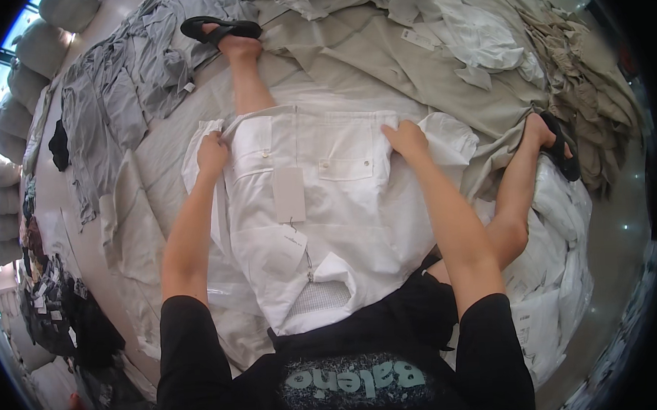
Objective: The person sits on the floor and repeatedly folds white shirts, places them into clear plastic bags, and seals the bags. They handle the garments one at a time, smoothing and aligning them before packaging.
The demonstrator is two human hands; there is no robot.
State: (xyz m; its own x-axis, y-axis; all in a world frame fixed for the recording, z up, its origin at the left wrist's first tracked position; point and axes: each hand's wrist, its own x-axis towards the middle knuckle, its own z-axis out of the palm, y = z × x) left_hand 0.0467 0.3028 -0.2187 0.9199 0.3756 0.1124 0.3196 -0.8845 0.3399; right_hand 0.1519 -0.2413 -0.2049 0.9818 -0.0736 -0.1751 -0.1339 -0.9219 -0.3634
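A white jacket (269,201) lies spread over my lap, its collar toward me and its hem away from me. Two flap pockets with buttons show on its front. A blank pale card tag (289,194) and a white paper tag (284,248) hang on a dark string from near the collar. My left hand (212,153) is closed on the jacket's left edge near the hem. Across from it, my right hand (407,139) pinches the right edge by the pocket. The sleeve (450,141) on the right sticks out beyond my right hand.
Beige cloth (357,47) covers the floor under my legs. Grey garments (125,82) are heaped at the far left, and white ones (475,30) at the far right. Plastic-wrapped white garments (551,267) lie beside my right leg. Dark clothes (67,315) pile up at the left.
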